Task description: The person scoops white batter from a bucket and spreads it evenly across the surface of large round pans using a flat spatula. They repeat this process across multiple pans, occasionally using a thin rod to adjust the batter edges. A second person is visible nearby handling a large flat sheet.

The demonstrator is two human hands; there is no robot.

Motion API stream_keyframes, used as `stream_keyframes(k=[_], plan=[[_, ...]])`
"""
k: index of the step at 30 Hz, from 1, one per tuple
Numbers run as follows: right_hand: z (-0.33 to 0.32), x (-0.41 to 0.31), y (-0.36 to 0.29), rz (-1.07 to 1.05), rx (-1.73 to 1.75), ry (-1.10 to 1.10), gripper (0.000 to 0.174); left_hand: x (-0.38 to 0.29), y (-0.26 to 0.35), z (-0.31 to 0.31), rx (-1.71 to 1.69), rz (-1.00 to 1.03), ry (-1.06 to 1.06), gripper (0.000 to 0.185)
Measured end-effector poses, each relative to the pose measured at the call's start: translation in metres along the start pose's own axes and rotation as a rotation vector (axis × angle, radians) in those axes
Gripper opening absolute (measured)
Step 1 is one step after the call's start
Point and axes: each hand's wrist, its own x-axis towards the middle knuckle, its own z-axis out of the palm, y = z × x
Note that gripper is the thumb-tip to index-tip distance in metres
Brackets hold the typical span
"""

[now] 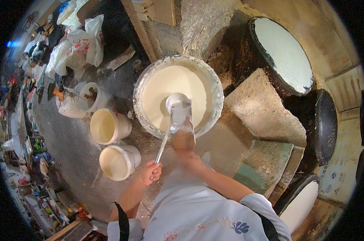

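Note:
A large round tub [141, 119] of cream-coloured liquid [157, 82] stands before me, its rim crusted with dried splashes. My left hand [151, 173] grips a thin metal handle [162, 149], apparently a ladle's, running up toward a pale round bowl [176, 99] over the liquid. In my right hand [189, 158], partly blurred, is a tall cylindrical vessel [182, 126] with a wet, shiny, greyish upper part and a brownish lower part. The vessel reaches over the tub's near rim and partly hides the pale bowl and handle. Its material is unclear.
To the left stand two whitish buckets [126, 128] [130, 159], with another white bucket [105, 99] behind. Plastic bags [94, 45] lie at upper left. Right are a rough board [263, 105], dark vats with a white surface [282, 54] and a dark lid [325, 126].

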Motion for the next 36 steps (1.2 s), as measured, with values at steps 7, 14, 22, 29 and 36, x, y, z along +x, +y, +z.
stream_keyframes(k=[7,14,22,29,36], plan=[[-0.079,-0.066,-0.067,-0.400,-0.755,0.472,0.036,-0.016,-0.028,0.031,0.382,0.252,0.329,0.015],[-0.127,-0.136,-0.096,-0.009,-1.645,0.561,0.050,0.016,-0.043,0.027,0.968,0.426,0.529,0.019],[-0.197,-0.181,-0.088,-0.217,-1.327,0.767,0.034,0.096,-0.046,0.056,1.351,0.660,0.632,0.025],[-0.193,-0.186,-0.036,-0.076,-0.221,0.979,0.014,0.135,-0.040,0.062,1.401,0.689,0.609,0.027],[-0.159,-0.194,-0.014,-0.235,-0.361,1.059,0.026,0.104,-0.037,0.039,0.363,0.172,0.117,0.019]])
